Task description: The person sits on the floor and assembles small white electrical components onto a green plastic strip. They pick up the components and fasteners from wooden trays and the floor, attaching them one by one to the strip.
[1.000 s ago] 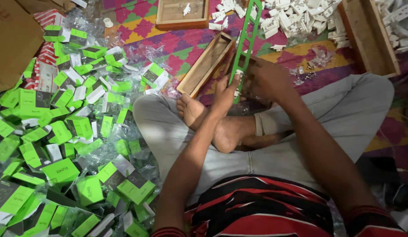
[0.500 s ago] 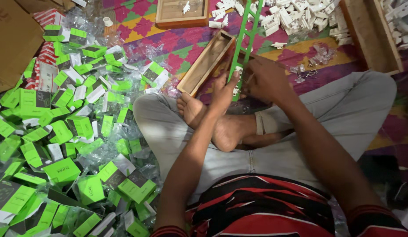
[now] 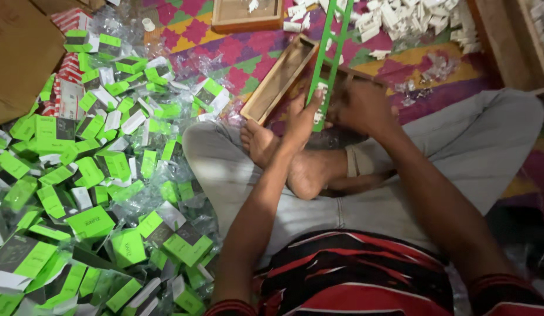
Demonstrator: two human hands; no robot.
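Gripping a green strip (image 3: 332,55) at its near end, left hand (image 3: 300,120) with fingers curled round the left edge, right hand (image 3: 361,108) closed against the right edge, both meeting just above crossed bare feet (image 3: 295,161). Strip long, ladder-like with open slots, rising far from the hands toward the top of the scene, tilted slightly right. Lying just left of the hands, touching the strip's lower part from behind, a narrow wooden tray (image 3: 279,79), angled from near left to far right. Spread under it all, a patterned mat (image 3: 237,52) in pink, purple and yellow. Beyond the hands, far right, a heap of small white pieces (image 3: 412,20) beside a larger wooden box (image 3: 506,41). Far centre, another shallow wooden tray (image 3: 245,14). Filling the left side, near to far, a big pile of green and white cartons (image 3: 90,193) mixed with clear wrappers. Far left corner, brown cardboard (image 3: 20,52). Near, grey trousers (image 3: 477,152) and a red-and-black striped shirt (image 3: 354,275).
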